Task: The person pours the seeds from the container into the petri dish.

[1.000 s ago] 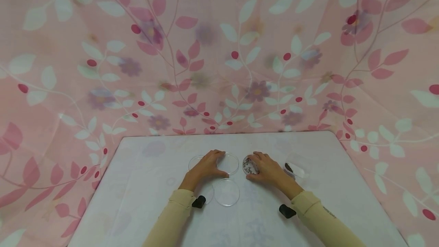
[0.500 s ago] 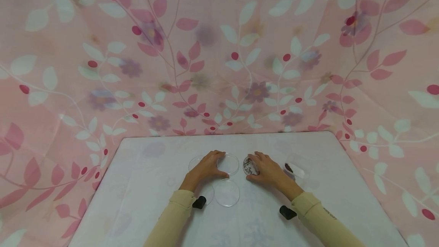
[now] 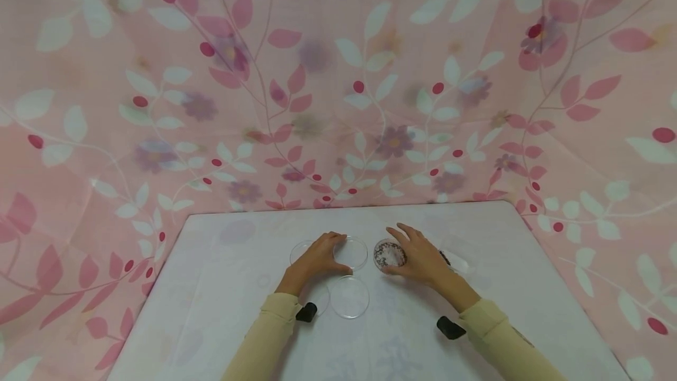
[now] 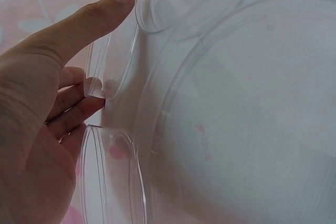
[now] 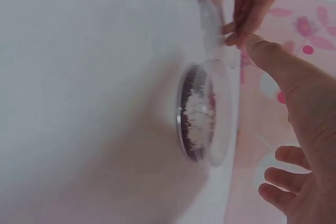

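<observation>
My left hand (image 3: 319, 256) holds a clear petri dish (image 3: 351, 253) on the table, thumb at its near edge and fingers at its far edge. In the left wrist view the dish's side wall (image 4: 112, 59) shows between thumb and fingers. Right of it lies another petri dish (image 3: 389, 256), holding dark bits and a white patch. My right hand (image 3: 420, 258) is spread beside this dish; the right wrist view shows a gap between the fingers and the filled dish (image 5: 202, 116). Nothing is in that hand.
Another clear dish (image 3: 350, 297) lies nearer, with one more clear round piece (image 3: 318, 300) partly under the left wrist. A further dish (image 3: 300, 250) sits behind the left hand. Right of the right hand stands a clear plastic container (image 3: 465, 251) with dark material, partly hidden.
My right hand has let go of the filled petri dish, its fingers spreading and drawing back to the right. The left hand keeps its hold on the clear dish.
</observation>
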Available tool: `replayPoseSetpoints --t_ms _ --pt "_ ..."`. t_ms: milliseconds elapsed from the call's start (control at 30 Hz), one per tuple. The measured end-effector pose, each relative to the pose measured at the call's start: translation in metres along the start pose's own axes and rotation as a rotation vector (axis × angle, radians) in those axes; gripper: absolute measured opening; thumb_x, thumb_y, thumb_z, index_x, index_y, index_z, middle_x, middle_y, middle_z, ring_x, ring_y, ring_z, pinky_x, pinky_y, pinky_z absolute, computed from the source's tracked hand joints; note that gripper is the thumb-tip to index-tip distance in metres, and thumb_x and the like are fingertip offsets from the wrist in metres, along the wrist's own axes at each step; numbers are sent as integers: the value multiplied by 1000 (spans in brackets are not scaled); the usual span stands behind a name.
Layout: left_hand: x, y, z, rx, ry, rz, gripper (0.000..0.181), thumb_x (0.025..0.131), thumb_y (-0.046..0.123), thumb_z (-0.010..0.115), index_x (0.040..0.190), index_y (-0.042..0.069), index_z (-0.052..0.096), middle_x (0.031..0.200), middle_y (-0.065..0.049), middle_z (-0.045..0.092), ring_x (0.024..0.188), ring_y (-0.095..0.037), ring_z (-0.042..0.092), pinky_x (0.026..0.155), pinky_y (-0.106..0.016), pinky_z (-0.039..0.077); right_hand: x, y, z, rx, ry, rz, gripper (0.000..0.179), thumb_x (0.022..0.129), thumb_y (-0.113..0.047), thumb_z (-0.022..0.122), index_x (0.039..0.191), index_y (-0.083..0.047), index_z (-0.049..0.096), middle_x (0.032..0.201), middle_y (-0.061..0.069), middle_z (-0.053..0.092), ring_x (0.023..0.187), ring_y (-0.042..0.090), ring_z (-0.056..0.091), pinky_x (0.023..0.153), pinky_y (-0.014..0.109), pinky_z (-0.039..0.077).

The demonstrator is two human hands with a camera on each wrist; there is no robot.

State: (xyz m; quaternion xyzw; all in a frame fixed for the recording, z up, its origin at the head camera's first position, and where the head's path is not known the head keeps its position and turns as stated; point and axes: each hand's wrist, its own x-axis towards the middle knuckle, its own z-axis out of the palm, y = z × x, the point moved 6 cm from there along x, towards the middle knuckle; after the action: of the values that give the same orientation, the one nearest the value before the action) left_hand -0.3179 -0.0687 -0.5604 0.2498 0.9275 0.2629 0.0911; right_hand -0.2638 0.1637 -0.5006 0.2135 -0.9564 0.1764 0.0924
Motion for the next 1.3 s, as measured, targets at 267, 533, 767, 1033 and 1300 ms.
replayPoseSetpoints --t_ms 267,533,767,1033,1300 --pt "0 0 0 -14 -8 -18 90 68 50 86 142 10 52 140 -8 55 133 -25 48 115 -44 38 -14 17 -35 31 119 15 99 67 -52 86 147 -12 44 147 21 45 131 43 47 103 62 41" --pt "-1 1 -1 -10 -10 -21 91 69 50 86 143 11 51 140 -8 54 133 -25 48 115 -44 38 -45 57 -66 150 256 133 103 66 -42 90 148 -7 40 146 24 43 127 46 46 96 69 41" --pt "-1 1 0 -15 -13 -25 91 69 53 85 143 13 51 140 -7 54 133 -24 48 114 -44 38 -78 91 -62 237 289 246 108 65 -34 91 151 -5 33 144 29 41 129 48 41 96 72 38" --pt "0 0 0 -14 -10 -27 91 69 52 85 143 12 51 140 -7 54 134 -25 48 114 -44 38 -105 110 -43 315 271 370 113 69 -31 89 155 -2 22 145 32 40 126 47 44 96 69 39" --pt "-1 1 -1 -19 -14 -29 92 68 52 85 143 12 51 141 -7 54 135 -25 47 115 -45 38 -118 125 -17 446 186 478 116 75 -34 86 158 -5 9 151 32 32 132 51 42 102 63 38"
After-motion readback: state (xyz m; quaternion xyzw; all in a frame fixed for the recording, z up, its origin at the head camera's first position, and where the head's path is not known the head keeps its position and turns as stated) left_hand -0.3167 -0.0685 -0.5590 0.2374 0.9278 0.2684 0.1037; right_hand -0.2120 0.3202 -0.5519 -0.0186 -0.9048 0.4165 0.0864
